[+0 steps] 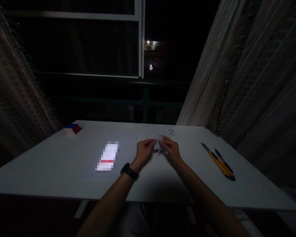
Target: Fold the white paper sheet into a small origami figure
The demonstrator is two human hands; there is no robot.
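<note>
A small folded piece of white paper [159,142] is held between my two hands, a little above the table. My left hand [145,151], with a black band on its wrist, pinches the paper's left side. On the right side my right hand [170,149] grips it between thumb and fingers. The paper's exact folds are too dim to make out. Just beyond my right hand, small dark marks [172,132] show on the white tabletop [187,194].
Left of my hands a lit phone [108,156], its screen blurred out, lies on a white sheet [88,173]. A blue, red and white cube [72,129] sits at the far left. To the right lie a yellow utility knife [219,163] and a dark pen [223,160]. Curtains [207,65] flank the table.
</note>
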